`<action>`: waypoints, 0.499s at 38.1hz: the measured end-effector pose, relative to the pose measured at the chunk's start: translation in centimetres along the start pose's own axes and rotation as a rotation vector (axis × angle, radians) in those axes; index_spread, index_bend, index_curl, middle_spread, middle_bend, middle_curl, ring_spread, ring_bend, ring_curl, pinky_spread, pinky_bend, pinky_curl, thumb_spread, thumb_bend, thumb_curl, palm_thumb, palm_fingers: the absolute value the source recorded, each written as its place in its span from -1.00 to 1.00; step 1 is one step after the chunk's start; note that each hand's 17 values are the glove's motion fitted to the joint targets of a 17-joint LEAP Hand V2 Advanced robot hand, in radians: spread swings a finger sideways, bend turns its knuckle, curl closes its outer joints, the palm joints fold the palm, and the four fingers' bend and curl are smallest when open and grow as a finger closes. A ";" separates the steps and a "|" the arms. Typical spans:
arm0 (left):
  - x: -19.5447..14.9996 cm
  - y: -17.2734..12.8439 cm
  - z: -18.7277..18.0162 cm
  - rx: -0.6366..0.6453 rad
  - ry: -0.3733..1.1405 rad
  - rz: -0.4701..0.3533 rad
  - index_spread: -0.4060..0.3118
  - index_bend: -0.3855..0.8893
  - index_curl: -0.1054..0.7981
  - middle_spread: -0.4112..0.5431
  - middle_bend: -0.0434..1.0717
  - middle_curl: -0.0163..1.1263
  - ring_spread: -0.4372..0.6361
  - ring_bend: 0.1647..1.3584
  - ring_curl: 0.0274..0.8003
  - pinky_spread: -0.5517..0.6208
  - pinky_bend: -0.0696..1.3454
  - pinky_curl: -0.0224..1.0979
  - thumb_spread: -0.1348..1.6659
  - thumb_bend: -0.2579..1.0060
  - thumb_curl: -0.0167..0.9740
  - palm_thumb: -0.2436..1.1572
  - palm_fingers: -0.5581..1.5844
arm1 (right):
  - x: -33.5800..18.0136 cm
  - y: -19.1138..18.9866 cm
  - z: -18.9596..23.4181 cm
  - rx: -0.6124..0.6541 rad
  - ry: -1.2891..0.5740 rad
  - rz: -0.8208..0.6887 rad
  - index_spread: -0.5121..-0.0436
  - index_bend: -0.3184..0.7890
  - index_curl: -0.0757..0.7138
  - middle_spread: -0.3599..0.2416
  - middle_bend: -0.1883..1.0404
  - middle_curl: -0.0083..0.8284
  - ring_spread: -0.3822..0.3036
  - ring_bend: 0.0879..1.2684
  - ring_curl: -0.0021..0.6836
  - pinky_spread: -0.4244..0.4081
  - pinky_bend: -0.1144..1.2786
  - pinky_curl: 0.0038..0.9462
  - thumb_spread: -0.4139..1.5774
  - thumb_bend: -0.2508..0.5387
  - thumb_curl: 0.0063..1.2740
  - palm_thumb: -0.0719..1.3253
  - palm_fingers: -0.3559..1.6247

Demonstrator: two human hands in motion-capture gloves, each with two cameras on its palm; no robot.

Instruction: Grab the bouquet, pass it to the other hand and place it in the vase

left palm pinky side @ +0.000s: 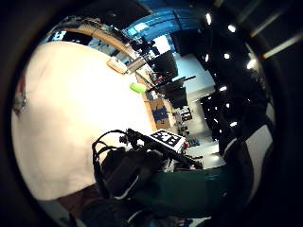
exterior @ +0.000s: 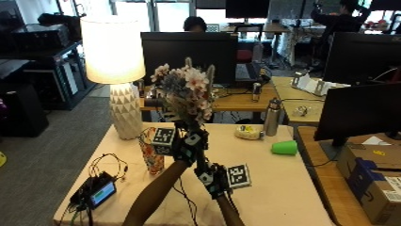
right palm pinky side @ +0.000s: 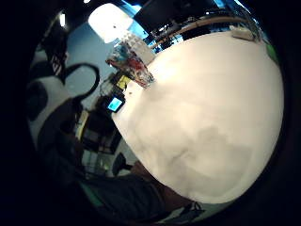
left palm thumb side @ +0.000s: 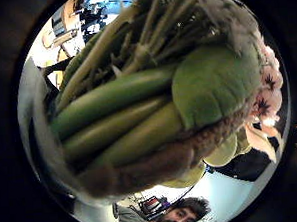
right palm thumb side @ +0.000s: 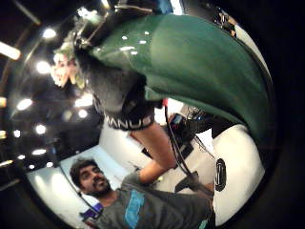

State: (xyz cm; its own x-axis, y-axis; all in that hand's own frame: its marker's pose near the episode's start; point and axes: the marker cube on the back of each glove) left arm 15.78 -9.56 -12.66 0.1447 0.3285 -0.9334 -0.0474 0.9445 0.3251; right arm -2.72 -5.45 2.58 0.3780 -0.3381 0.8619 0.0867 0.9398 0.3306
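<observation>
In the outside view my left hand (exterior: pixel 187 143) grips the stems of the bouquet (exterior: pixel 185 94) and holds it upright above the table, its pink and white flowers on top. The left thumb side view is filled by the green stems (left palm thumb side: pixel 123 112). My right hand (exterior: pixel 216 181) is just below and nearer to me. It lies against a glossy green vase (right palm thumb side: pixel 200 62), which fills much of the right thumb side view, with my left hand (right palm thumb side: pixel 121 102) and the flowers (right palm thumb side: pixel 62 67) beyond it. The left little finger side view shows the right hand (left palm pinky side: pixel 125 170) on the vase (left palm pinky side: pixel 184 191).
On the cream table (exterior: pixel 282 188) stand a patterned tumbler (exterior: pixel 150 157) left of my hands, a white lamp (exterior: pixel 116 70) at the back left, a green cup (exterior: pixel 284 147) lying on its side, a metal bottle (exterior: pixel 271 117) and a small screen device (exterior: pixel 94 193) with cables.
</observation>
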 end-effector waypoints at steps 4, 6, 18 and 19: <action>2.8 -1.7 -1.8 -0.001 0.042 0.024 -0.76 0.02 0.26 -0.89 0.19 0.00 -0.85 0.01 0.09 -0.72 -0.17 -0.16 -0.29 -0.63 0.25 0.49 0.87 | -0.6 0.1 -1.4 -0.046 0.029 0.024 0.08 -0.21 0.40 -0.30 0.38 0.39 -0.46 0.35 0.48 -0.72 0.18 -0.03 0.00 -0.46 0.13 0.42 0.58; 4.4 -2.4 -2.8 0.013 0.047 0.044 -0.77 0.03 0.28 -0.89 0.22 0.01 -0.85 0.02 0.11 -0.73 -0.15 -0.16 -0.32 -0.63 0.28 0.51 0.86 | -0.8 0.0 -2.1 -0.035 0.009 -0.020 0.06 -0.26 0.35 -0.30 0.30 0.35 -0.46 0.30 0.45 -0.66 0.22 -0.03 0.02 -0.47 0.12 0.40 0.53; 11.7 -5.9 -11.7 0.206 -0.085 0.167 -0.78 0.06 0.39 -0.89 0.30 0.04 -0.87 0.07 0.16 -0.76 -0.09 -0.15 -0.45 -0.64 0.41 0.54 0.82 | 2.0 -0.1 -7.1 0.114 0.118 0.000 0.00 -0.19 0.22 -0.24 0.08 0.21 -0.41 0.03 0.30 -0.15 -0.07 -0.13 0.24 -0.43 0.01 0.31 0.39; 12.0 -6.3 -12.6 0.228 -0.098 0.170 -0.78 0.06 0.39 -0.89 0.30 0.04 -0.87 0.07 0.16 -0.76 -0.09 -0.15 -0.46 -0.64 0.41 0.54 0.82 | 2.2 0.0 -7.4 0.122 0.128 0.006 0.00 -0.19 0.21 -0.24 0.05 0.20 -0.41 0.02 0.29 -0.13 -0.08 -0.14 0.26 -0.43 0.01 0.31 0.39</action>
State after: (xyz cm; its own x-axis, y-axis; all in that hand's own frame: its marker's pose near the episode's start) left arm 5.37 -11.52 -27.83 0.2490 0.4700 -0.8468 0.1421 0.8472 0.5120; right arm 4.96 -5.85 1.66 0.4931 -0.3162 0.8104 -0.0253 0.9260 0.3767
